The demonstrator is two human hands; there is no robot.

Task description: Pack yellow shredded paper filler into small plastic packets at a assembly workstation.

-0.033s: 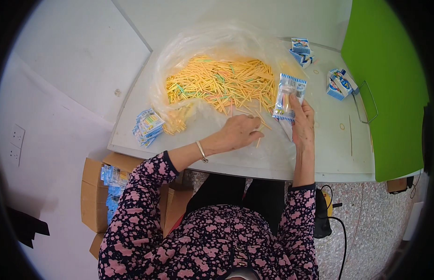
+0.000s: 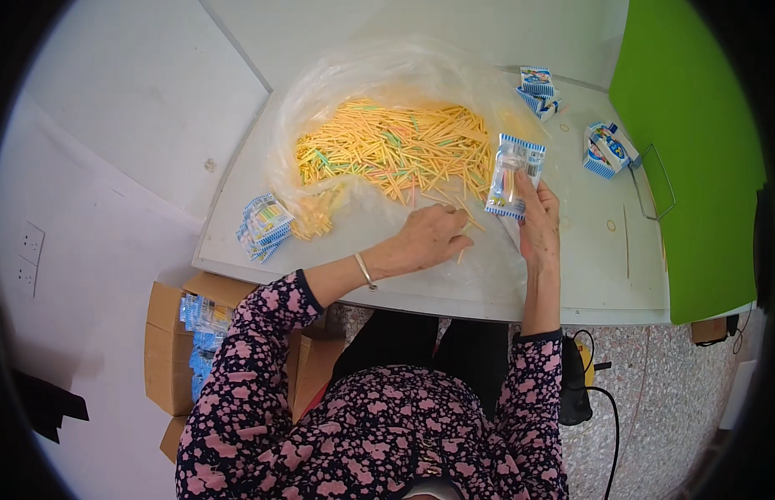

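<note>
My right hand (image 2: 540, 218) is closed on a small clear packet (image 2: 512, 177) with blue-and-white striped ends, held up by its lower right side. Pale sticks show through its window. My left hand (image 2: 432, 237) rests low over the plastic, fingers bent and the thumb apart from them. A few loose yellow sticks (image 2: 474, 220) lie by its fingertips, and the end of one pokes out below the thumb. Beyond it, a big heap of thin yellow sticks (image 2: 387, 146), with some green and pink ones, fills an opened clear plastic bag (image 2: 379, 62).
Similar packets (image 2: 265, 225) are piled at the table's left edge. Blue-and-white boxes (image 2: 606, 152) stand at the right, near a wire stand (image 2: 667, 187) and a green panel (image 2: 687, 125). More packets lie in a cardboard box (image 2: 167, 350) below the table (image 2: 604, 292).
The packet in my right hand has shifted down very slightly. My left hand stays almost where it was, beside the loose sticks.
</note>
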